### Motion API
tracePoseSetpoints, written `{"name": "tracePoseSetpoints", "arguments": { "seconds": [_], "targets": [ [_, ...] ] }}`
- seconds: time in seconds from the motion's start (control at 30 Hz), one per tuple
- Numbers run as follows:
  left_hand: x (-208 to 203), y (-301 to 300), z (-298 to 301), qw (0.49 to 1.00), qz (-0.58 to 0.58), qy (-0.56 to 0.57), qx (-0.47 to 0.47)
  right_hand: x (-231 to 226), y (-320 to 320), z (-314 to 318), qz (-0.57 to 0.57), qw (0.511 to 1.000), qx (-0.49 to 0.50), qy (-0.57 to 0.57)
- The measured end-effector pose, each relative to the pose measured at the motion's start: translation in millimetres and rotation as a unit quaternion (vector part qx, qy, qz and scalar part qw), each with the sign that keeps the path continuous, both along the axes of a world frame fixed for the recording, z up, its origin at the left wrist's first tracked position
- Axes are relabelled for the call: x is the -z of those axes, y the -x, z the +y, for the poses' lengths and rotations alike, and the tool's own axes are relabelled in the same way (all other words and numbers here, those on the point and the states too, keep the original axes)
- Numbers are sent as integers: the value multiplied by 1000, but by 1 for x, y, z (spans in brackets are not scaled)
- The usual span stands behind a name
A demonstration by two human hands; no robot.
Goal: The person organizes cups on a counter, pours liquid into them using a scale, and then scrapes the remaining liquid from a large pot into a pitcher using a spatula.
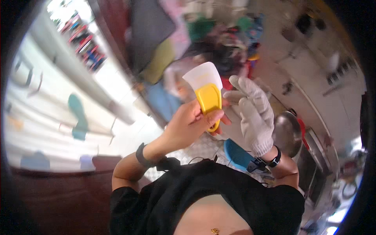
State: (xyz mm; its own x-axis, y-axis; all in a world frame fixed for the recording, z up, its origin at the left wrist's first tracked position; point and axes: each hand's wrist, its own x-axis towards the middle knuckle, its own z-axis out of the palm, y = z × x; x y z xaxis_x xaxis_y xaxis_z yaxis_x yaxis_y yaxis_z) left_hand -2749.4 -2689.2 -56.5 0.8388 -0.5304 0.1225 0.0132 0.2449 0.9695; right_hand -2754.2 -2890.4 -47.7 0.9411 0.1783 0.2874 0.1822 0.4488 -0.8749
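Observation:
My left hand [190, 124] is bare and closed round a scraper [209, 101], thumb across the lower end of its handle. The scraper has a yellow handle and a wide, whitish blade that points up and slightly left. Just to its right is my right hand [254, 115], in a white knitted glove. Its fingers stretch upward and apart, close to the scraper's edge, with nothing seen in them. Dark bands circle both wrists.
A blue basin [237, 153] lies below my right hand. Beside that wrist is a round metal pan [288, 133] with a red handle-like strip [302, 133]. Blurred cloths [150, 31] and mixed items fill the far middle; a pale curtain-like sheet [51, 129] hangs at left.

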Motion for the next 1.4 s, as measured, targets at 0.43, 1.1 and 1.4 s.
{"name": "tracePoseSetpoints", "arguments": {
  "seconds": [0.43, 1.1, 1.4],
  "targets": [
    [34, 64, 239, 959, 42, -137, -246, 42, -35, 312, 28, 992, -72, 105],
    [66, -170, 858, 375, -163, -182, -894, 165, -315, 632, 194, 944, -199, 179],
    [107, -403, 815, 852, 56, 24, -520, 144, -422, 704, 123, 920, -95, 361]
  ]
}}
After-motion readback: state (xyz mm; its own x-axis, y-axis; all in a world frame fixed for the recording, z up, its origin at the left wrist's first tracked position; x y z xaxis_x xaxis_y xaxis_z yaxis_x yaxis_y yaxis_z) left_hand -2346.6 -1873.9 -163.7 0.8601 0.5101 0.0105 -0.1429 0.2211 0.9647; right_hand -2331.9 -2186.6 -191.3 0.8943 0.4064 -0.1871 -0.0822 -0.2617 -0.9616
